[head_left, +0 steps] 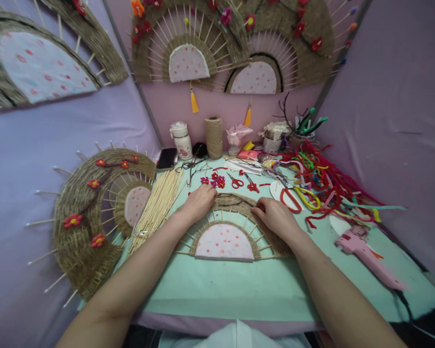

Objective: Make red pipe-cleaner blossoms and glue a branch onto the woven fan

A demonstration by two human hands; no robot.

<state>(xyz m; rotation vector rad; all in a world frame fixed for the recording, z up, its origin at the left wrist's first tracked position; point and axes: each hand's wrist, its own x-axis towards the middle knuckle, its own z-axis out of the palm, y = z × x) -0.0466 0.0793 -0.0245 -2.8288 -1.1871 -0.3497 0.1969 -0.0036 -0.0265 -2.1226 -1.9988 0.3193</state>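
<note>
A half-round fan (271,237) of twine woven over thin sticks lies on the table in front of me. Its inner half-circle (224,241) is white cloth with red and pale spots. A dark twig (235,202) runs along the upper band, between my hands. My left hand (201,203) rests closed on the fan's upper left edge, fingertips near one end of the twig. On the upper right of the band, my right hand (275,217) has thumb and fingers curled together on the fan. Both hands' undersides are hidden. Red and purple flowers (217,181) lie just beyond the left hand.
Small red scissors (235,181), larger red-handled scissors (290,199) and tangled pipe cleaners (322,179) lie behind and right. A pink glue gun (369,256) is at the right. Bundled sticks (157,203) and a finished fan (79,217) are left; a twine spool (213,137) stands behind.
</note>
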